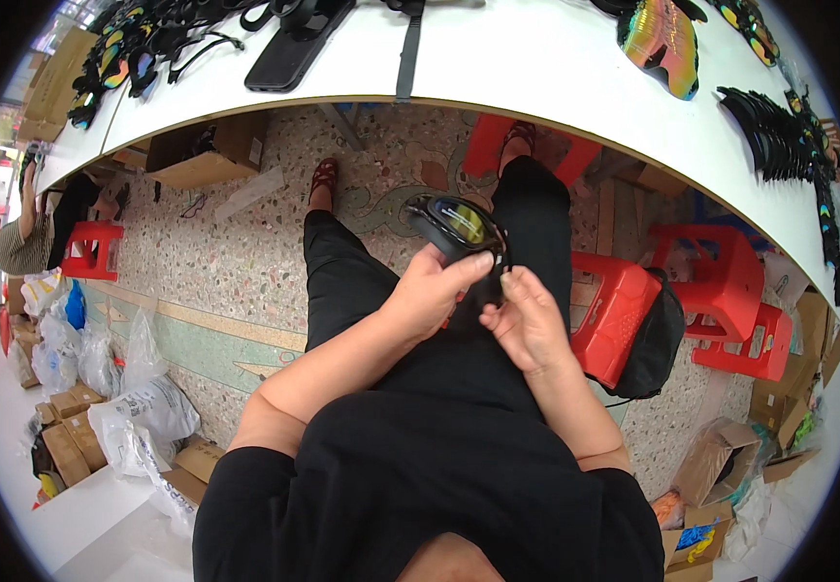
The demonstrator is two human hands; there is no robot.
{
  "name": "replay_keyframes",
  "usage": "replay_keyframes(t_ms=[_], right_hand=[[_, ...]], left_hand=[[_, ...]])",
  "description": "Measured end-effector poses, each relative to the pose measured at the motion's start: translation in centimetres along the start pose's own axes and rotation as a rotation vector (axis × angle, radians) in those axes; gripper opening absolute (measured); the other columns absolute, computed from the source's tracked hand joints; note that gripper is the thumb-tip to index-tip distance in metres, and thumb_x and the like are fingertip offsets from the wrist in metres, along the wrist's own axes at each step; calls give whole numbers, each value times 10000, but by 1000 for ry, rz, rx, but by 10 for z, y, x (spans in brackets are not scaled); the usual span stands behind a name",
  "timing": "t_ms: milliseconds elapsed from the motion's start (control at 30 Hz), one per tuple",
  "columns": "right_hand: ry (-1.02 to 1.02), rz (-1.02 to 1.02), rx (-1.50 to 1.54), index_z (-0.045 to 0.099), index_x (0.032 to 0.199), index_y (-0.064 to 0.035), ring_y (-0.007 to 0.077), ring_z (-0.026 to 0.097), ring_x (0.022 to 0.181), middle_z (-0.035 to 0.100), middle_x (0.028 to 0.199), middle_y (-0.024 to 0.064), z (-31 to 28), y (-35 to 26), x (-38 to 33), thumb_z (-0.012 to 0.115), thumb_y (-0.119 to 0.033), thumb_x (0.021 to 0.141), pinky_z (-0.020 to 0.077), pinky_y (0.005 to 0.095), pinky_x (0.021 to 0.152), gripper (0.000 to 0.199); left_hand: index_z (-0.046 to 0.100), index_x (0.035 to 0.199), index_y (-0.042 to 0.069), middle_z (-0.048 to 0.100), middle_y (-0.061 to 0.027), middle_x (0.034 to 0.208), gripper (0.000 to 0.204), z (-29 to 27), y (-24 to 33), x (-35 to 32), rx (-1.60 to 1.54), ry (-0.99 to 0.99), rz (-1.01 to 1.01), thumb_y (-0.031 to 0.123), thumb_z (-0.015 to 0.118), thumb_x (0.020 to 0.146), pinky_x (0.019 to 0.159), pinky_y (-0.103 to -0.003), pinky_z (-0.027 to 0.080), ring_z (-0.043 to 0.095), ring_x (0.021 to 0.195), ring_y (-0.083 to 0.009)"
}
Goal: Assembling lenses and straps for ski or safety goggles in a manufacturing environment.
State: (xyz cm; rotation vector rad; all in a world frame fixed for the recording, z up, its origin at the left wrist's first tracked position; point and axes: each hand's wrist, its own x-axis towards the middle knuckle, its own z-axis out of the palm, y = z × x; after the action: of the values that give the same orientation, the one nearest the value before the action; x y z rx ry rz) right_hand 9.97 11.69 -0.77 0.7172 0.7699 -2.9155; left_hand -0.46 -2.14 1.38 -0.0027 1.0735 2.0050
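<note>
A pair of black-framed goggles with a shiny yellow-green lens is above my lap. My left hand is closed around the lower side of the frame, thumb along its edge. Close beside it, my right hand pinches a dark piece at the right end of the goggles, which looks like the strap. The fingers partly cover that piece, so its exact shape does not show.
The white table curves ahead, bearing a black phone, a mirrored orange-green lens and piles of eyewear parts. Red stools and a black bag stand right. Cartons and plastic bags lie left; another person is far left.
</note>
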Motion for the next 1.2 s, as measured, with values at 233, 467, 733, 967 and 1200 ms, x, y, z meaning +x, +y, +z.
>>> replay_keyframes(t_ms=[233,467,733,967,1200], right_hand=[[-103,-161,-622,677,1012,11,137,669,712,701,883,66,-56,-97,27,757,-66,846,566,269,615,200],[-508,151,-1346,746,929,-5,66,583,713,675,798,9,-15,-154,80,833,-94,753,466,228,649,216],[-57,-37,-747,619,1129,-6,73,615,785,671,962,37,-63,-110,60,750,-57,848,510,223,735,314],[107,-263,-655,563,1077,-34,23,560,703,610,855,-8,-54,-53,-9,716,-48,902,465,179,582,233],[63,-288,-543,554,1074,-37,39,566,709,614,883,10,-69,-54,-12,693,-12,906,474,180,587,220]], left_hand=[[421,1437,-15,567,-159,1333,501,-81,-5,24,511,77,-46,193,563,1003,1049,-347,443,570,1211,-207],[398,1413,17,623,-116,1127,576,21,-34,41,579,-207,-69,286,643,967,877,-304,499,616,986,-158],[423,1420,14,617,-187,1226,585,18,-71,44,759,-10,107,206,690,936,943,-338,489,620,1114,-237],[451,1407,28,603,-149,1239,545,22,-64,45,757,0,23,156,690,934,958,-317,480,608,1107,-198],[433,1437,19,581,-82,1276,557,16,-60,42,457,-109,-117,137,677,950,993,-283,462,560,1142,-119]])
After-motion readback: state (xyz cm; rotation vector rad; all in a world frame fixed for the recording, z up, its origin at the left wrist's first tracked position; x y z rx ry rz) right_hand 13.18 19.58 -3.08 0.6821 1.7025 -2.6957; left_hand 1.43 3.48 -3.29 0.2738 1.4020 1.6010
